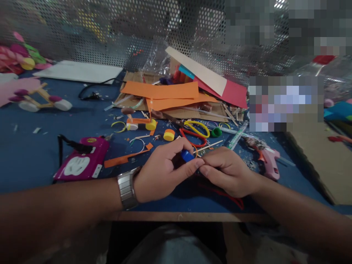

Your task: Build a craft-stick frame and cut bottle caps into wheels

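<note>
cap [187, 155]: blue glossy plastic | watch band [127, 190]: brushed metal links | table cover [33, 157]: matt blue cloth | sheets [162, 91]: matt orange paper | glue gun [268, 159]: pink smooth plastic | scissors [195, 129]: glossy yellow and red plastic handles | screen [110, 33]: perforated metal | table edge [192, 216]: bare wood

Dim indoor light, forearms in deep shadow, wide-angle bending at edges, pixelated patches upper right, soft background focus.
</note>
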Available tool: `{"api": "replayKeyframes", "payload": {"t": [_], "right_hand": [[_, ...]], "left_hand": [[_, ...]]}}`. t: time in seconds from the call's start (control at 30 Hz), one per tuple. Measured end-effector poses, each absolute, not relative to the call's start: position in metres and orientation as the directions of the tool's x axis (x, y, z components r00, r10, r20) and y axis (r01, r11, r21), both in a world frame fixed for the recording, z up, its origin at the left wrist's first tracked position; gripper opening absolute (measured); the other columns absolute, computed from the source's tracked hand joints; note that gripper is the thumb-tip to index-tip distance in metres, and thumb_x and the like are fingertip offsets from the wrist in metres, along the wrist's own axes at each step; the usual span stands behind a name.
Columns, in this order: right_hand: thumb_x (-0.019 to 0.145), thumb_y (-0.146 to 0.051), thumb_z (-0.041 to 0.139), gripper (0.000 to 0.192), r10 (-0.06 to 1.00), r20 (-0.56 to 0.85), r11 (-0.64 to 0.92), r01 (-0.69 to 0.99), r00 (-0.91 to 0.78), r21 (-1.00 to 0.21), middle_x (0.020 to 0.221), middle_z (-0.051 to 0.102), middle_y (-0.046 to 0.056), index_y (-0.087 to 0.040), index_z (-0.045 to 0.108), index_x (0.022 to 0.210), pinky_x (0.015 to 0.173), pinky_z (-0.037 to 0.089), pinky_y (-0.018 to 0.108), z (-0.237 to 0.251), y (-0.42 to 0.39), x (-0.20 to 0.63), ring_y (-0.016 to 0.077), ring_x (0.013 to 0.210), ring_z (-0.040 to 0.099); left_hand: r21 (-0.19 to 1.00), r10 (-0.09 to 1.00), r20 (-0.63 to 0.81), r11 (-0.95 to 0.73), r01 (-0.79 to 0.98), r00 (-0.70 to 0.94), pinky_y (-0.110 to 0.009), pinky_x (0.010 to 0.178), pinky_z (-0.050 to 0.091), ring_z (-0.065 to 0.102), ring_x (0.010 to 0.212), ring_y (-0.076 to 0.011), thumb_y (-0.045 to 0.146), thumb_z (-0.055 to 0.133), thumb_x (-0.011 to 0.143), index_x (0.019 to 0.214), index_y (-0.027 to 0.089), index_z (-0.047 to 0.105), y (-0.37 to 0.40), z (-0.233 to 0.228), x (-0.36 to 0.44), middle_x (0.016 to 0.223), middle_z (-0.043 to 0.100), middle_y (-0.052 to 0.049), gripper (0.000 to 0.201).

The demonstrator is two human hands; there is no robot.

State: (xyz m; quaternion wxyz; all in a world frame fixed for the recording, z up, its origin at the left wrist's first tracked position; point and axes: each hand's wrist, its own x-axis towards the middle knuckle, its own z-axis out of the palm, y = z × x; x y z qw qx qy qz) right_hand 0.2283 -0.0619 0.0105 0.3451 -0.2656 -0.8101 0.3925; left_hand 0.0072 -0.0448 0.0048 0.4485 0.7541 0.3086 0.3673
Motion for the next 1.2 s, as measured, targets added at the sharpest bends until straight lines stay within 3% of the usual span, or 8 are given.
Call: {"api": "replayKeyframes", "payload": {"t": [0.43, 0.6, 0.73, 0.93, 1.1, 1.2], "right_hand": [[0.114, -0.035, 0.055, 0.052, 0.712, 0.337, 0.506, 0.117, -0.616, -0.854, 0.057, 0.035, -0.007, -0.024, 0.038, 0.066, 0.048, 0.025, 0.026, 0.016, -0.066, 0.228, 0.009, 0.05, 0.029], [0.113, -0.035, 0.057, 0.054, 0.713, 0.354, 0.524, 0.125, -0.606, -0.843, 0.054, 0.042, -0.006, -0.021, 0.045, 0.063, 0.049, 0.028, 0.025, 0.014, -0.061, 0.233, 0.0083, 0.049, 0.035], [0.115, -0.036, 0.054, 0.049, 0.687, 0.358, 0.557, 0.142, -0.632, -0.818, 0.059, 0.052, -0.004, -0.02, 0.057, 0.069, 0.054, 0.035, 0.025, 0.008, -0.057, 0.235, 0.0095, 0.052, 0.045], [0.114, -0.041, 0.059, 0.042, 0.672, 0.405, 0.642, 0.215, -0.62, -0.736, 0.066, 0.056, -0.003, -0.02, 0.06, 0.078, 0.058, 0.037, 0.024, 0.003, -0.055, 0.234, 0.0107, 0.058, 0.047], [0.116, -0.034, 0.056, 0.036, 0.65, 0.416, 0.673, 0.228, -0.636, -0.704, 0.071, 0.065, -0.001, -0.021, 0.065, 0.084, 0.062, 0.042, 0.024, 0.004, -0.057, 0.233, 0.0115, 0.063, 0.057], [0.116, -0.035, 0.056, 0.036, 0.652, 0.412, 0.676, 0.24, -0.637, -0.697, 0.07, 0.064, -0.001, -0.021, 0.065, 0.085, 0.062, 0.041, 0.024, 0.004, -0.058, 0.231, 0.0114, 0.062, 0.056]], "left_hand": [[0.931, 0.792, 0.283, -0.363, 0.044, 0.541, -0.028, 0.067, 0.044, 0.052, 0.072, -0.013, 0.041, 0.074, 0.104, 0.097, 0.02, 0.062, -0.047, 0.001, 0.005, 0.081, 0.06, 0.003, 0.025], [0.961, 0.782, 0.26, -0.264, -0.075, 0.567, -0.03, 0.066, 0.049, 0.056, 0.074, -0.0148, 0.047, 0.06, 0.112, 0.116, 0.021, 0.061, -0.052, -0.003, 0.004, 0.093, 0.058, -0.001, 0.027], [0.972, 0.803, 0.232, -0.212, -0.101, 0.55, -0.03, 0.076, 0.056, 0.061, 0.087, -0.017, 0.044, 0.062, 0.111, 0.134, 0.022, 0.059, -0.054, -0.004, 0.004, 0.107, 0.063, -0.005, 0.032], [0.945, 0.761, 0.28, -0.327, -0.027, 0.585, -0.032, 0.087, 0.057, 0.065, 0.095, -0.0192, 0.037, 0.066, 0.109, 0.129, 0.021, 0.064, -0.052, -0.002, 0.003, 0.111, 0.069, -0.006, 0.025], [0.966, 0.785, 0.23, -0.258, -0.034, 0.575, -0.032, 0.076, 0.054, 0.06, 0.085, -0.0175, 0.049, 0.058, 0.113, 0.122, 0.021, 0.06, -0.052, -0.006, 0.004, 0.102, 0.063, -0.004, 0.029], [0.966, 0.79, 0.228, -0.258, -0.028, 0.569, -0.031, 0.072, 0.05, 0.056, 0.08, -0.0158, 0.046, 0.058, 0.113, 0.113, 0.021, 0.06, -0.051, -0.005, 0.004, 0.094, 0.059, -0.001, 0.025]]}}
